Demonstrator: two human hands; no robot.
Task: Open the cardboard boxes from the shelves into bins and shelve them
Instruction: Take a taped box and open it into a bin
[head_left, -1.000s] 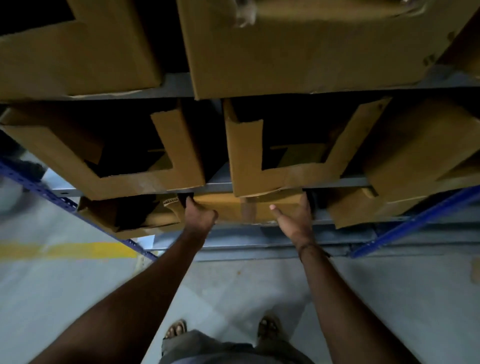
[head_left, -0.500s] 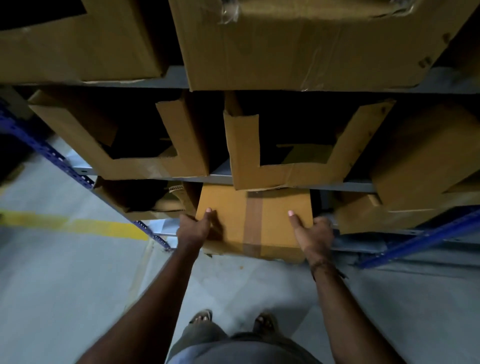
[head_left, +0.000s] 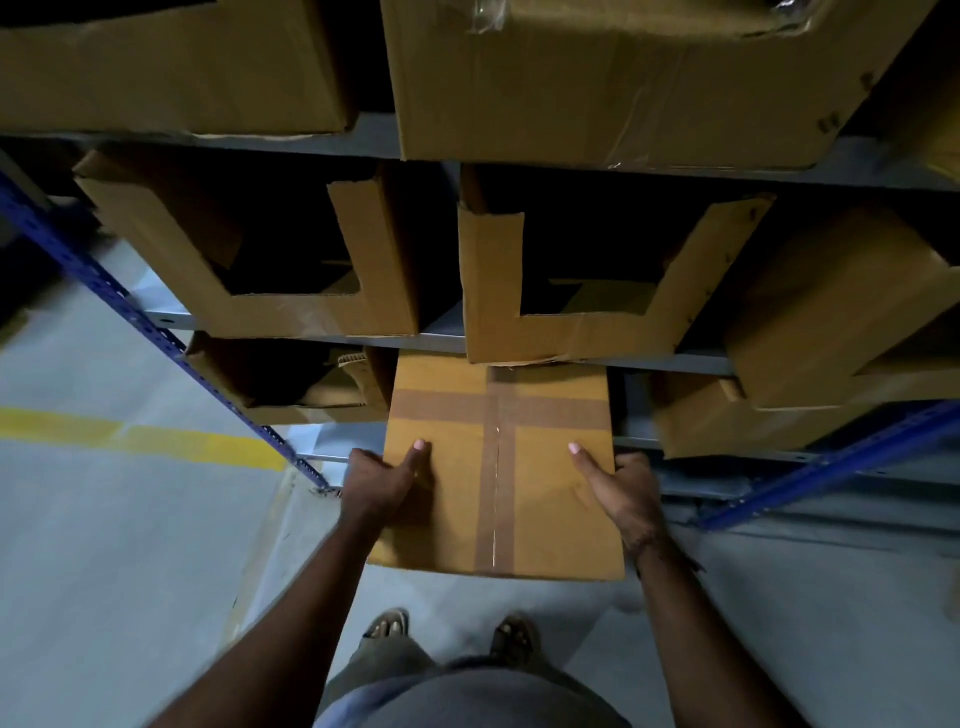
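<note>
- Box (head_left: 498, 462): sealed, brown tape crossing on its top face, it sticks out of the lowest shelf toward you, its far end under the shelf edge (head_left: 436, 340) above.
- Your left hand (head_left: 382, 480) grips the box's left side, thumb laid flat on the top face and the other fingers wrapped over the edge out of view.
- Your right hand (head_left: 623, 491) grips the right side the same way, thumb on top; its fingers curl round the side, though you can only partly see them in the dim light.
- Just above the box, two cut-open bins sit side by side on the middle shelf: the left bin (head_left: 249, 249) and the right bin (head_left: 597, 291), each with its front cut away into a low lip.
- To the left of the box, another cut bin (head_left: 280, 379) sits on the lowest shelf, just beside it.
- On the top shelf a big closed carton (head_left: 623, 78) overhangs the edge.
- Blue uprights (head_left: 130, 306) frame the rack at both sides.
- A yellow line (head_left: 140, 436) runs across the grey floor at your left, and your sandalled feet (head_left: 452, 631) stand below the box.
</note>
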